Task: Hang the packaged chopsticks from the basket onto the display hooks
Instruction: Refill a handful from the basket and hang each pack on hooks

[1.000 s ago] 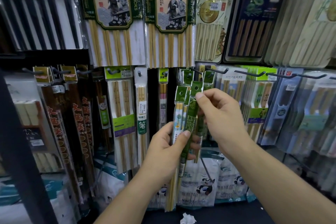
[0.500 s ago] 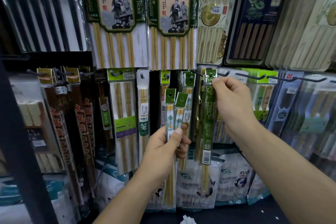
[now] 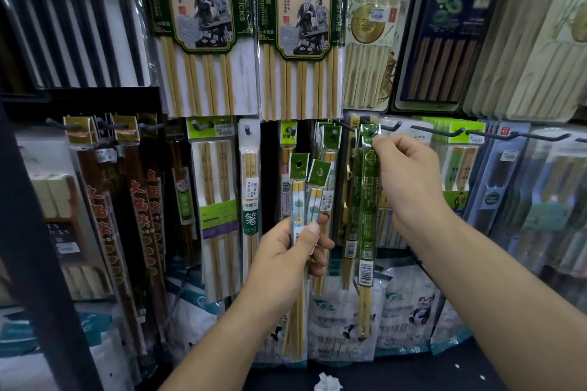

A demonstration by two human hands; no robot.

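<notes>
My right hand (image 3: 409, 178) pinches the top tab of a long dark green chopstick pack (image 3: 367, 219), holding it up against a black display hook (image 3: 386, 128) in the middle row. The pack hangs straight down in front of other green packs on that hook. My left hand (image 3: 286, 251) grips two slim chopstick packs (image 3: 306, 197) with green header tabs and light blue patterned sleeves, held upright below and left of the hook. The basket is out of view.
Large hot-pot chopstick packs (image 3: 203, 28) hang in the upper row. Dark brown chopstick packs (image 3: 127, 200) fill the hooks at left. Empty-tipped black hooks (image 3: 444, 132) stick out to the right. White bagged goods (image 3: 343, 320) stand on the dark shelf below.
My right hand has carried the dark green pack up and to the right, from beside my left hand to the hook. My left hand has kept hold of the two slim packs.
</notes>
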